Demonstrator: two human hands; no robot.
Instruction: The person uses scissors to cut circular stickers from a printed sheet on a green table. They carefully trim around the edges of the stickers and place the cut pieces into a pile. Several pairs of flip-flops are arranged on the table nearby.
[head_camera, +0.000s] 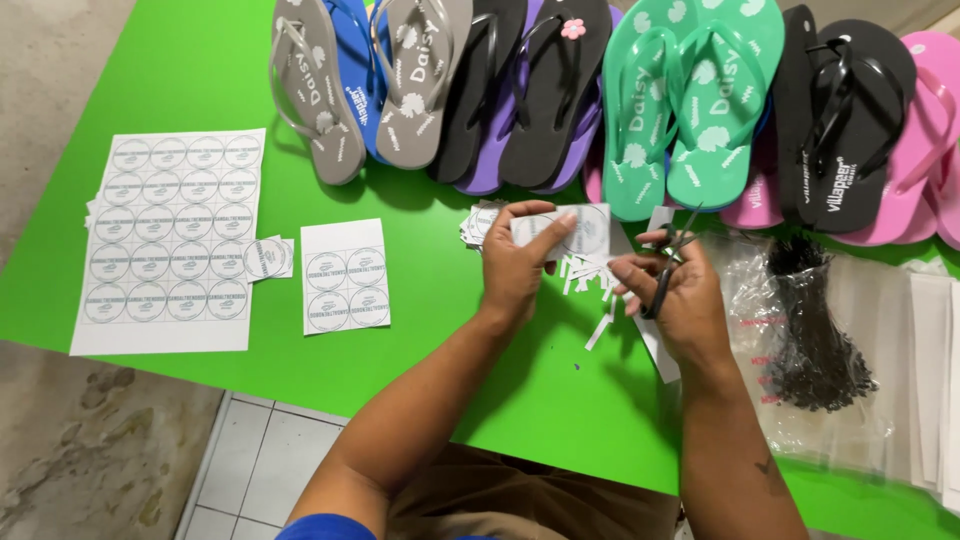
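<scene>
Green tabletop (200, 60) carries the whole job. Step in hand, by my judgement: trimming round printed labels out of sheet stock. Left hand (515, 265) pinches a small label strip (575, 228) between thumb and fingers, held up at table centre. Right hand (675, 290), at 3 o'clock of it, is closed through the handles of scissors (668, 265), blades pointing up toward the strip and only slightly parted. Next cut appears to call for lining the blades up with a label edge. White paper offcuts (590, 275) lie beneath the hands. Full label sheet (172, 240), white with rows of circles, sits at 9 o'clock; a four-label piece (345, 275) lies nearer. Flip-flops (690, 100) in grey, black, teal and pink line 12 o'clock. Clear bag of black ties (815, 340) rests at 3 o'clock.
</scene>
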